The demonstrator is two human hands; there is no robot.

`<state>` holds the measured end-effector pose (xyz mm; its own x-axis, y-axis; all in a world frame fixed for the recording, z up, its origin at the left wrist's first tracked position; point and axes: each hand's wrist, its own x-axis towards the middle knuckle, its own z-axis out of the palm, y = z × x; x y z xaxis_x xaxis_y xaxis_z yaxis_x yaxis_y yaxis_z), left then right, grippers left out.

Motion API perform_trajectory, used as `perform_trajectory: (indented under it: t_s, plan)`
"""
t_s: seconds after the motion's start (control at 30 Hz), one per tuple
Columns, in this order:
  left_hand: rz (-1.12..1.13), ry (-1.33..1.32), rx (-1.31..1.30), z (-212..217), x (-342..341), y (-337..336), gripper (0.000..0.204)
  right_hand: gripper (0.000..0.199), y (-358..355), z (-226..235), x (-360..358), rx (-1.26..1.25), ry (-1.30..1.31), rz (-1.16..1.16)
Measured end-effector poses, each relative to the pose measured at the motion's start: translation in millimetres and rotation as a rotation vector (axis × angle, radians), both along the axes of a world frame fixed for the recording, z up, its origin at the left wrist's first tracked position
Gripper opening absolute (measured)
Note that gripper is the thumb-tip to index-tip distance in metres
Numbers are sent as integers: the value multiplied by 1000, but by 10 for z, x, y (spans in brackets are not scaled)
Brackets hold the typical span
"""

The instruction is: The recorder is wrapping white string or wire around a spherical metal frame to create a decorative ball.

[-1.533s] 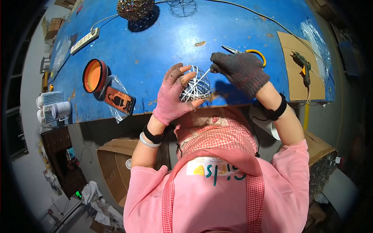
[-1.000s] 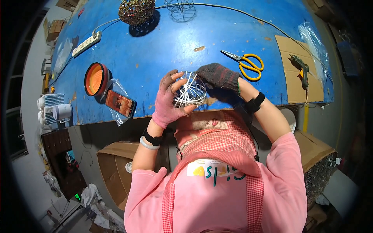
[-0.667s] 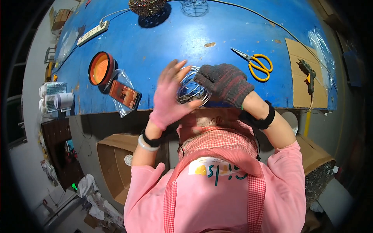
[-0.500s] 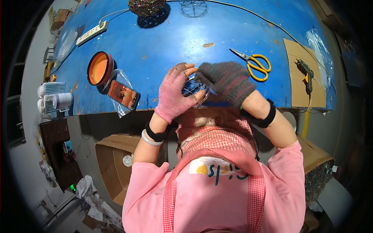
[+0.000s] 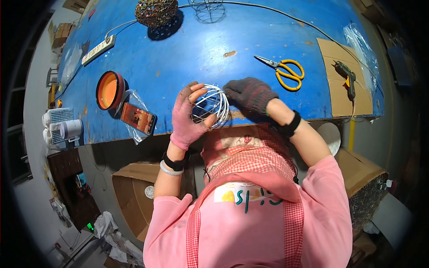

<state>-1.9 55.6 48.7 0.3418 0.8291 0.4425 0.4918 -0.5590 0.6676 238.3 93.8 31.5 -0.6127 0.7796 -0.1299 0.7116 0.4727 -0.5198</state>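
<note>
My left hand, in a pink fingerless glove, curls around a small round wire frame near the table's front edge. Its thumb sits low on the frame and the fingers lie along the top. White wires show on the frame's right side; darker wires cross its left part. My right hand wears a dark grey striped glove and is closed just right of the frame, its fingertips at the frame's upper right. What those fingers grip is hidden. Yellow-handled scissors lie farther right.
On the blue table are an orange bowl, a phone, a power strip, a speckled woven ball and a bare wire ball. A glue gun rests on cardboard. Cardboard boxes stand below.
My right hand has drawn off the frame toward the right, uncovering its white wires. My left hand keeps hold of it. The whole view has shifted slightly.
</note>
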Motion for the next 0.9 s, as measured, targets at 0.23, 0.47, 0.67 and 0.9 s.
perform_trajectory:
  t_s: [0.23,0.47,0.67,0.9]
  plan:
    - [12,-239,-25,-204,-153,16,60,37,228,-313,-104,-99,252,211]
    - [-1,-371,-178,-345,-297,43,81,35,70,-103,9,284,473,317]
    - [-69,-28,19,270,109,119,68,38,-249,283,64,447,274,139]
    - [-116,73,-161,241,226,177,56,31,-242,959,103,158,15,-34]
